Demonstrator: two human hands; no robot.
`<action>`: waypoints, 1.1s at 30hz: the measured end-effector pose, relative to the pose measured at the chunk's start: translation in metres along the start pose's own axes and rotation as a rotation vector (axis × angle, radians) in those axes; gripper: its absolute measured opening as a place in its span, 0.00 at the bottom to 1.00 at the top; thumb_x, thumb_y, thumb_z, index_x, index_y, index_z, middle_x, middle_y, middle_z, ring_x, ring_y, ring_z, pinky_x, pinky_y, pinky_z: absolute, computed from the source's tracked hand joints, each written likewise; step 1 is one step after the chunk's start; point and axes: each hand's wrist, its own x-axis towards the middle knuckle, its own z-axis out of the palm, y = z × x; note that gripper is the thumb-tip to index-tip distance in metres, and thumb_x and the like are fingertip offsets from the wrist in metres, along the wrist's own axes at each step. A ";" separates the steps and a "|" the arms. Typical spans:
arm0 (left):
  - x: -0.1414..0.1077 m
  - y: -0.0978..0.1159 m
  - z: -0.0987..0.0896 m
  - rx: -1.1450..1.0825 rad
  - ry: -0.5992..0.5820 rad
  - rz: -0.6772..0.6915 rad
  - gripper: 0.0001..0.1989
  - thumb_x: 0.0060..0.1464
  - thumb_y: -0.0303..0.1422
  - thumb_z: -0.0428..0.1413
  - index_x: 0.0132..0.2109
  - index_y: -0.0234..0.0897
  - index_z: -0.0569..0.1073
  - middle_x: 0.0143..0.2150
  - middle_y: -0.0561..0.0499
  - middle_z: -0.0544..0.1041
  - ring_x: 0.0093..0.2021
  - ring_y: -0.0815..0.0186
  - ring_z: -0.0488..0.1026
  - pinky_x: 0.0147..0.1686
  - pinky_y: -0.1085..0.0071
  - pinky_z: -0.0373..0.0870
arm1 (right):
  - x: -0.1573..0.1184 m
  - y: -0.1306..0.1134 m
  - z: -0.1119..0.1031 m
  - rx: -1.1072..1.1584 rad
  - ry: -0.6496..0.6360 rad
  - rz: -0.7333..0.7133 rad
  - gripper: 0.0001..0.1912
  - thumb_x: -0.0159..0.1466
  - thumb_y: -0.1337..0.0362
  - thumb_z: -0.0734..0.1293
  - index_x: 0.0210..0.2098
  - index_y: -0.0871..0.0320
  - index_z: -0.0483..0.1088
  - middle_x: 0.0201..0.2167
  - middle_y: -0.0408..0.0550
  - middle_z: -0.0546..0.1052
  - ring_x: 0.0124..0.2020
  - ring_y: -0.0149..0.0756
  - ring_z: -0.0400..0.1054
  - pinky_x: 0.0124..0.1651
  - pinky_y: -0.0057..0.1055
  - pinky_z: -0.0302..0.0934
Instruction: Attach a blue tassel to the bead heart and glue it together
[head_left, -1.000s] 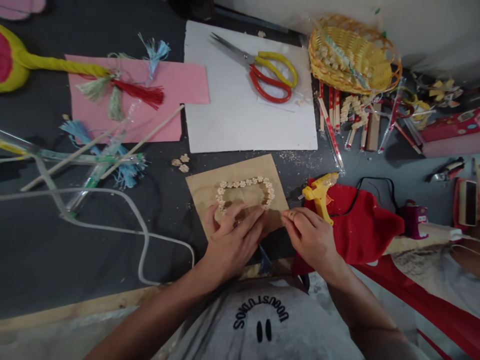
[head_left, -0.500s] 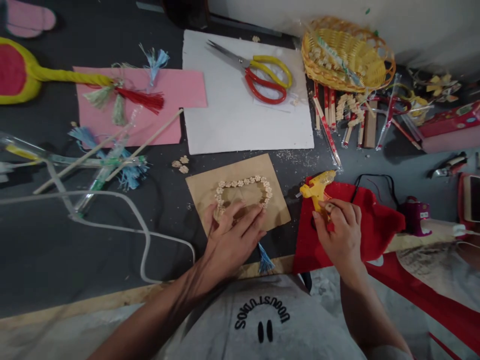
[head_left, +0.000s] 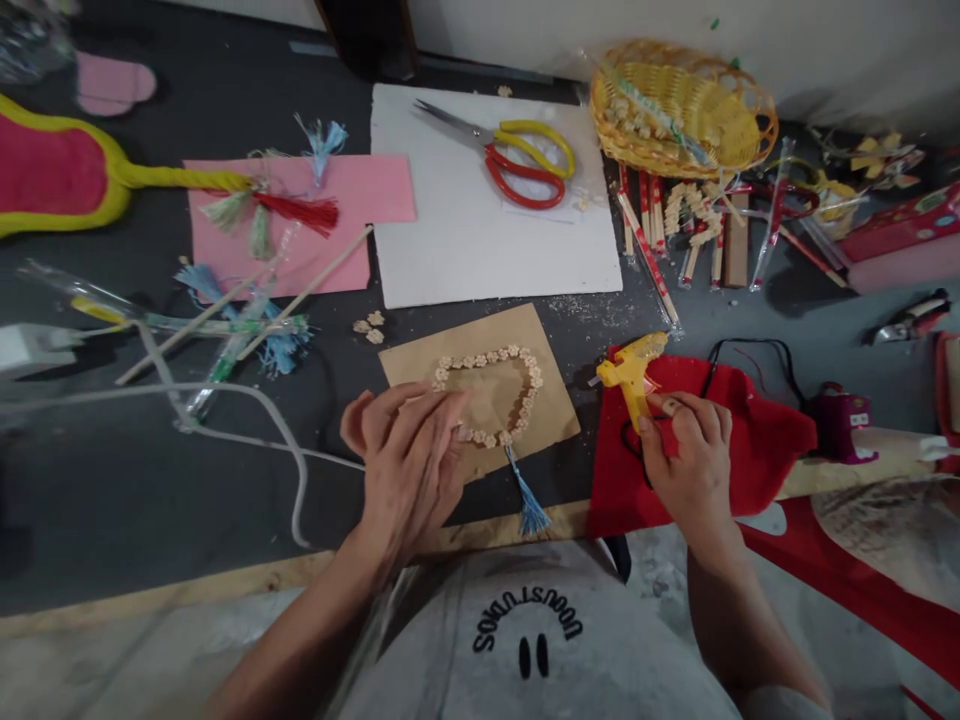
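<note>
A ring of small pale flower-shaped pieces [head_left: 534,375] lies on a brown card [head_left: 551,430], with a blue tassel [head_left: 532,513] hanging from its near edge. Over the card's left side is my left hand [head_left: 409,450], smeared by motion, its fingers loosely stretched and nothing visible in them. It covers the ring's lower left corner. My right hand [head_left: 691,445] has thumb and forefinger closed at the handle of a yellow glue gun [head_left: 634,368]. That gun rests on a red cloth [head_left: 765,415], its nozzle pointing left toward the card.
Scissors [head_left: 517,160] lie on a white board [head_left: 442,255] behind the card. At back right stands a wicker basket [head_left: 724,100] above several wrapped sticks [head_left: 651,255]. Leftward are a pink sheet [head_left: 360,185], a yellow-rimmed fan shape [head_left: 120,185] and a white cable [head_left: 292,450].
My left hand has lifted off the ring and shifted left, uncovering its lower edge. My right hand has slid slightly toward the end of the glue gun's handle. The view has shifted a little.
</note>
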 end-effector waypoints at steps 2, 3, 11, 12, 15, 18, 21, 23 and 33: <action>-0.003 -0.003 -0.001 0.008 0.026 -0.006 0.16 0.63 0.28 0.53 0.56 0.42 0.73 0.46 0.46 0.80 0.52 0.55 0.72 0.61 0.49 0.59 | -0.002 0.001 0.004 0.006 -0.018 0.009 0.13 0.70 0.60 0.66 0.51 0.59 0.69 0.46 0.59 0.76 0.49 0.48 0.68 0.52 0.49 0.66; -0.005 -0.003 -0.002 0.012 0.029 0.000 0.15 0.63 0.28 0.54 0.55 0.42 0.73 0.45 0.46 0.80 0.52 0.55 0.72 0.61 0.50 0.60 | -0.003 0.002 0.007 0.016 -0.027 0.015 0.15 0.70 0.59 0.66 0.52 0.60 0.68 0.47 0.60 0.76 0.50 0.50 0.68 0.52 0.50 0.66; -0.030 0.007 0.000 -0.001 -0.013 0.117 0.10 0.57 0.25 0.59 0.42 0.47 0.77 0.41 0.52 0.80 0.51 0.56 0.70 0.62 0.52 0.55 | 0.002 0.000 0.021 0.116 -0.058 0.059 0.19 0.68 0.55 0.67 0.53 0.59 0.66 0.50 0.63 0.75 0.53 0.54 0.69 0.55 0.56 0.67; -0.032 0.009 0.000 0.002 -0.027 0.121 0.10 0.57 0.25 0.59 0.42 0.47 0.78 0.41 0.52 0.80 0.51 0.56 0.70 0.62 0.52 0.55 | 0.003 -0.001 0.021 0.129 -0.065 0.078 0.19 0.68 0.55 0.67 0.53 0.59 0.65 0.50 0.62 0.75 0.54 0.54 0.69 0.56 0.56 0.67; -0.031 0.018 0.000 0.017 -0.040 0.131 0.09 0.58 0.26 0.60 0.42 0.47 0.78 0.40 0.52 0.81 0.51 0.55 0.70 0.61 0.53 0.54 | 0.008 -0.002 0.023 0.171 -0.086 0.166 0.21 0.67 0.54 0.68 0.54 0.59 0.65 0.51 0.62 0.74 0.54 0.55 0.70 0.54 0.56 0.69; -0.029 0.027 0.000 0.014 -0.058 0.158 0.09 0.58 0.27 0.61 0.44 0.47 0.78 0.40 0.54 0.81 0.52 0.55 0.70 0.63 0.53 0.52 | 0.013 -0.001 0.026 0.192 -0.101 0.257 0.26 0.64 0.55 0.70 0.57 0.59 0.63 0.54 0.64 0.72 0.55 0.57 0.70 0.52 0.55 0.71; -0.027 0.034 -0.001 0.023 -0.146 0.190 0.10 0.59 0.27 0.60 0.46 0.47 0.77 0.42 0.55 0.82 0.53 0.56 0.71 0.65 0.52 0.50 | 0.018 0.001 0.029 0.189 -0.119 0.298 0.27 0.62 0.58 0.70 0.57 0.60 0.63 0.54 0.65 0.73 0.56 0.58 0.71 0.54 0.56 0.70; -0.026 0.034 -0.001 0.036 -0.171 0.198 0.11 0.61 0.28 0.59 0.48 0.48 0.77 0.44 0.56 0.83 0.54 0.56 0.71 0.66 0.51 0.48 | 0.019 0.004 0.028 0.204 -0.118 0.312 0.25 0.61 0.61 0.69 0.57 0.59 0.64 0.54 0.64 0.75 0.56 0.57 0.71 0.55 0.56 0.70; -0.023 0.020 0.012 0.059 -0.191 0.189 0.14 0.64 0.33 0.56 0.55 0.52 0.74 0.50 0.56 0.82 0.59 0.53 0.69 0.67 0.45 0.46 | -0.003 0.015 -0.013 0.825 0.017 0.498 0.13 0.68 0.56 0.65 0.45 0.56 0.74 0.33 0.47 0.78 0.27 0.32 0.70 0.29 0.31 0.67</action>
